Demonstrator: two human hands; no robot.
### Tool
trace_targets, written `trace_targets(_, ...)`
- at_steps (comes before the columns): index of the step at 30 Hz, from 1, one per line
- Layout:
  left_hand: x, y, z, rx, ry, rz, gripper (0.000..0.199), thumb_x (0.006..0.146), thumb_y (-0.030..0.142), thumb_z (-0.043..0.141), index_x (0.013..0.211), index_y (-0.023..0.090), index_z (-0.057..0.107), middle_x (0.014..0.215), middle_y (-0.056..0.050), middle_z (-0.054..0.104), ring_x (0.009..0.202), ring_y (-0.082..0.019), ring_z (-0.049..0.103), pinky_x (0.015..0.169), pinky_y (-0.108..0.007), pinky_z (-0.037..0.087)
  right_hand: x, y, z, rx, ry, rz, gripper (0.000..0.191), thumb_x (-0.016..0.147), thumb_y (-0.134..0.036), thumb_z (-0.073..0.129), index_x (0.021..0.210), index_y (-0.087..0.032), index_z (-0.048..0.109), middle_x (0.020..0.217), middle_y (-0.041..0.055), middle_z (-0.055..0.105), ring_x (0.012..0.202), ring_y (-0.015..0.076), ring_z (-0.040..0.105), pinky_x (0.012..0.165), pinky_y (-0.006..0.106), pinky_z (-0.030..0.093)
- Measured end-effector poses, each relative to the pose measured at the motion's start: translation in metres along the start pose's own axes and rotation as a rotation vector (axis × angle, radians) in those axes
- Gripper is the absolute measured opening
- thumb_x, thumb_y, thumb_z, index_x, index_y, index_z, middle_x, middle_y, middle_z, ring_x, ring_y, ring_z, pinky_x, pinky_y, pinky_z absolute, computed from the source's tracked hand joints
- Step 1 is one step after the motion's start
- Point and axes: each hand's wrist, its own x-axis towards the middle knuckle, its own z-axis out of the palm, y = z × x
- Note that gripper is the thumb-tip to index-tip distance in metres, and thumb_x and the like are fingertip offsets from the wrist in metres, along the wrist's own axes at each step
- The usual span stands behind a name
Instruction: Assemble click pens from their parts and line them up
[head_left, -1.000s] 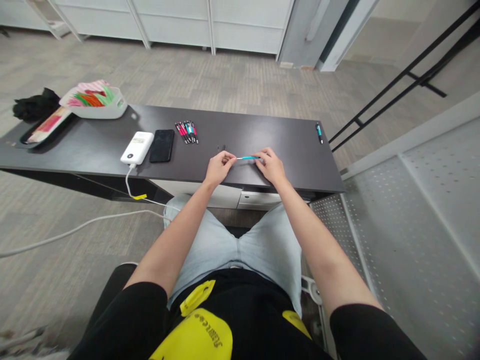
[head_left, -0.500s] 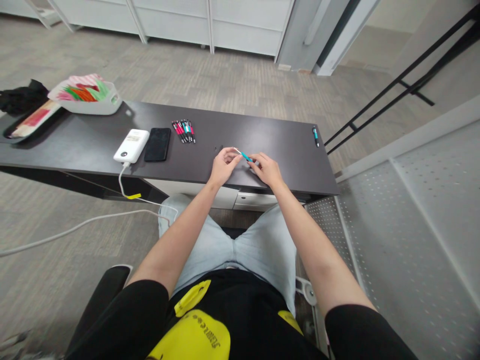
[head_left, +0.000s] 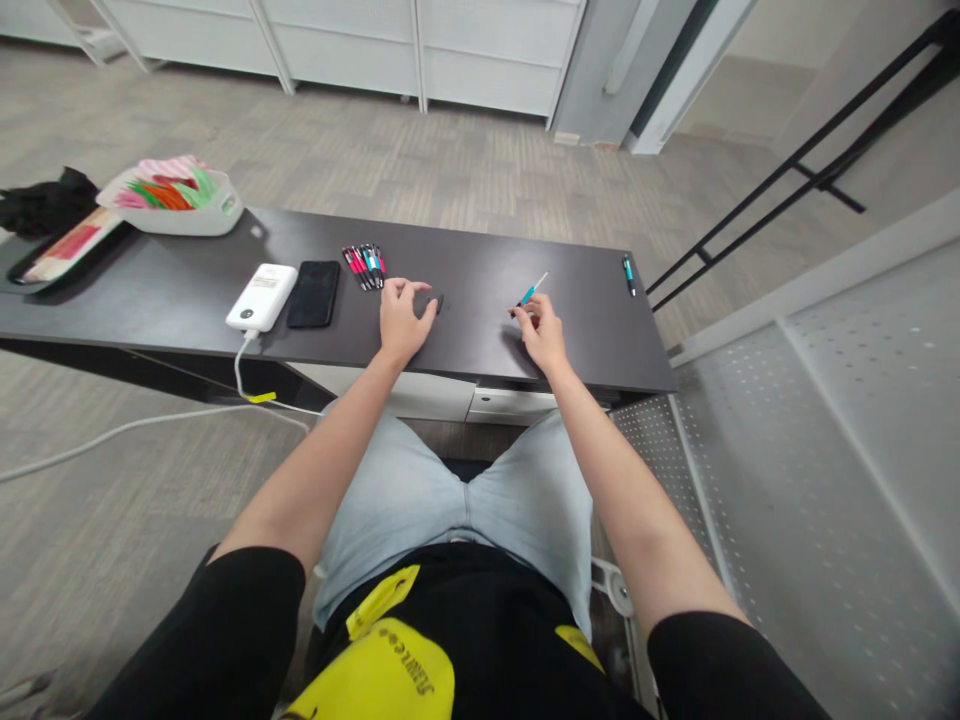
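Between the fingertips of my right hand (head_left: 541,328) is a blue pen part (head_left: 528,296), with a thin white refill sticking out of its upper end. My left hand (head_left: 403,318) is low over the table, thumb and fingers apart, nothing seen between them. Close to its thumb lies a small dark piece (head_left: 439,303). Several red and blue pens (head_left: 364,266) lie side by side just behind my left hand. A single blue pen (head_left: 628,275) lies near the right end of the dark table (head_left: 472,260).
Left of the pens are a black phone (head_left: 313,294) and a white power bank (head_left: 262,297) with a cable hanging over the front edge. Farther left stand a white basket (head_left: 217,215) and a black tray (head_left: 45,285). A perforated panel (head_left: 795,440) borders the right side.
My hands have moved apart: the left went leftward off the pen part and opened. The right still holds it, now with the white refill end pointing up and right.
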Motion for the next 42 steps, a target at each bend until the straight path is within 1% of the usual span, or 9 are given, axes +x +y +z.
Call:
trace_targets(5,0.003,0.012,0.004,0.163,-0.158,0.074,0.019,0.113,0.026,0.086,0.131,0.028,0.09,0.165,-0.021,0.072,0.154,-0.047,0.066,0.14,-0.067,0.052,-0.001,-0.001,0.001,-0.045,0.0,-0.001,0.037,0.111,-0.065,0.081,0.123,-0.033,0.066,0.118,0.0066,0.094,0.069,0.0213,0.063,0.084,0.042,0.062)
trace_targets(9,0.006,0.014,0.012,0.119,-0.154,0.13,0.005,0.106,0.023,0.093,0.106,0.028,0.091,0.165,-0.023,0.076,0.161,-0.055,0.061,0.14,-0.077,0.044,-0.002,-0.005,0.0,-0.152,-0.052,0.008,0.028,0.116,-0.055,0.075,0.131,-0.031,0.07,0.123,0.0093,0.092,0.074,0.0222,0.066,0.089,0.041,0.063)
trace_targets(13,0.009,0.012,0.018,0.001,-0.115,0.15,0.025,0.098,0.014,0.097,0.082,0.027,0.084,0.15,-0.018,0.081,0.158,-0.054,0.062,0.139,-0.08,0.039,-0.003,-0.01,-0.002,-0.243,-0.098,0.001,0.027,0.121,-0.049,0.071,0.139,-0.03,0.074,0.131,0.0112,0.093,0.08,0.0241,0.072,0.094,0.041,0.065)
trace_targets(18,0.006,0.018,0.019,-0.064,-0.15,0.165,0.029,0.098,0.01,0.095,0.081,0.027,0.079,0.139,-0.017,0.085,0.152,-0.051,0.062,0.137,-0.075,0.036,-0.004,-0.016,-0.003,-0.234,-0.11,-0.015,0.031,0.121,-0.055,0.07,0.137,-0.031,0.08,0.126,0.0095,0.094,0.079,0.0259,0.07,0.096,0.043,0.067)
trace_targets(21,0.0,0.022,0.022,-0.208,-0.124,0.093,0.02,0.105,0.014,0.088,0.094,0.028,0.078,0.124,-0.014,0.09,0.134,-0.042,0.072,0.132,-0.066,0.044,-0.005,-0.02,-0.003,-0.255,-0.148,-0.057,0.032,0.122,-0.053,0.069,0.137,-0.03,0.084,0.127,0.0106,0.094,0.084,0.0281,0.071,0.1,0.045,0.068)
trace_targets(24,-0.006,0.021,0.027,-0.505,-0.129,-0.079,0.013,0.112,0.026,0.084,0.102,0.029,0.076,0.098,-0.005,0.086,0.094,-0.027,0.075,0.105,-0.045,0.06,-0.006,-0.023,-0.004,-0.282,-0.183,-0.099,0.031,0.121,-0.045,0.069,0.138,-0.028,0.088,0.13,0.0123,0.092,0.089,0.0291,0.071,0.103,0.046,0.067)
trace_targets(26,-0.01,0.02,0.029,-0.676,-0.145,-0.184,0.016,0.11,0.031,0.088,0.101,0.028,0.075,0.092,-0.002,0.083,0.08,-0.021,0.071,0.086,-0.035,0.059,-0.007,-0.024,-0.004,-0.298,-0.196,-0.119,0.031,0.12,-0.041,0.07,0.137,-0.026,0.09,0.13,0.013,0.091,0.088,0.0284,0.07,0.103,0.046,0.067)
trace_targets(35,-0.011,0.016,0.023,-0.825,-0.138,-0.221,0.021,0.096,0.035,0.103,0.097,0.025,0.085,0.096,-0.006,0.087,0.082,-0.02,0.075,0.082,-0.034,0.067,-0.01,-0.024,-0.004,-0.368,-0.239,-0.139,0.029,0.121,-0.036,0.073,0.138,-0.028,0.096,0.138,0.0135,0.09,0.089,0.0273,0.072,0.096,0.044,0.065)
trace_targets(42,-0.012,0.011,0.026,-0.809,-0.167,-0.188,0.024,0.088,0.044,0.102,0.094,0.025,0.089,0.09,-0.005,0.087,0.076,-0.019,0.071,0.074,-0.033,0.062,-0.01,-0.023,-0.003,-0.398,-0.24,-0.151,0.029,0.123,-0.034,0.073,0.139,-0.028,0.096,0.138,0.013,0.089,0.091,0.0278,0.072,0.098,0.043,0.064)
